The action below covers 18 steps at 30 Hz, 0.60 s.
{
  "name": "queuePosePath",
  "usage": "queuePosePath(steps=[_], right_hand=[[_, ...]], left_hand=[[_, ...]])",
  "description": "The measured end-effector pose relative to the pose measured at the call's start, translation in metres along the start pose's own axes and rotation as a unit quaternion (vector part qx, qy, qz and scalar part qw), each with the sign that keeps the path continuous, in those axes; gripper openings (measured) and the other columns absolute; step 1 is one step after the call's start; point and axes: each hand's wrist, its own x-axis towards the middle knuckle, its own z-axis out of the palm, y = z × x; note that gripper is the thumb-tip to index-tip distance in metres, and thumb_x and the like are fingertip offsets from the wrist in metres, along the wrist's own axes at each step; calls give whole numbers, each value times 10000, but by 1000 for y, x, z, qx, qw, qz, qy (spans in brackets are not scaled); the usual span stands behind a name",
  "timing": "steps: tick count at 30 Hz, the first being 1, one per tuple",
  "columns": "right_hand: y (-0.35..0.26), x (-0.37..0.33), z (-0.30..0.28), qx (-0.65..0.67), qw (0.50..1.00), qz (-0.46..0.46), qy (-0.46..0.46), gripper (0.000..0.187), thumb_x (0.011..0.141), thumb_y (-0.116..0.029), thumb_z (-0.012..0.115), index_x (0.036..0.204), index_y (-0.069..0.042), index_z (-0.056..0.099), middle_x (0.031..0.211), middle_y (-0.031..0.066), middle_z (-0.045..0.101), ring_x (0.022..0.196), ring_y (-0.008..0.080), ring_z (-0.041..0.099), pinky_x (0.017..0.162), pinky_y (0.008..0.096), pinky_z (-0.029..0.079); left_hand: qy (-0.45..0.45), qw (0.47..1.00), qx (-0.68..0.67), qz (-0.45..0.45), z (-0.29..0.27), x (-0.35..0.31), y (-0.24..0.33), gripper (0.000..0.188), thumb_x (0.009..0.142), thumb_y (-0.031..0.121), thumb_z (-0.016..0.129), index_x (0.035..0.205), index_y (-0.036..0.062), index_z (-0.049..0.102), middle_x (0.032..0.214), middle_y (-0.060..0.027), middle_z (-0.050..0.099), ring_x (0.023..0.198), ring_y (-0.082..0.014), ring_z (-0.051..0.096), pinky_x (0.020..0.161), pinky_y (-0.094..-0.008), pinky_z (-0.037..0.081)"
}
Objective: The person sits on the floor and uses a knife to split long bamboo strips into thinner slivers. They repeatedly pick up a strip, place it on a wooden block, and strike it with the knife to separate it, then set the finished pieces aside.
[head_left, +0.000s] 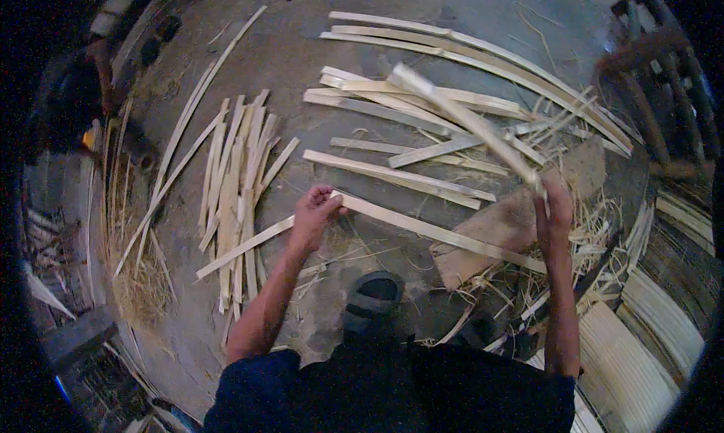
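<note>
My left hand (318, 210) pinches one end of a long, flat, pale bamboo strip (430, 228) between thumb and fingers. This strip slopes down to the right, its far end passing near my right forearm. My right hand (556, 205) is closed on the lower end of a thicker bamboo piece (471, 120), which slants up to the left over other pieces; its upper end is slightly blurred. Below the right hand lies a brown wooden board (483, 256). Beside my left forearm, another strip (245, 248) crosses a pile of short bamboo strips (241, 158).
Several bamboo lengths (392, 173) lie ahead, with long curved ones (483, 44) farther off. Shavings (596, 237) surround the board. Slatted bamboo panels (626, 357) are at lower right, a sandal (375, 293) below centre. Another person (72, 101) is at the far left.
</note>
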Motion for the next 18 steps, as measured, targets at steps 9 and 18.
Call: queuePosePath(steps=[9,18], right_hand=[[-78,-98,3,125,984,-25,-125,525,727,-36,674,1217,-193,566,946,79,578,869,281,550,791,425,444],[-82,-95,5,107,985,-52,-125,424,778,-69,642,1193,-137,585,979,140,561,899,300,537,791,376,441]], left_hand=[[155,976,-124,89,21,-12,-22,255,863,59,562,1076,-67,501,876,-94,605,713,-147,603,671,-250,503],[152,970,-161,103,17,-10,-23,173,884,90,558,993,-41,534,831,-94,618,693,-148,622,630,-251,511]])
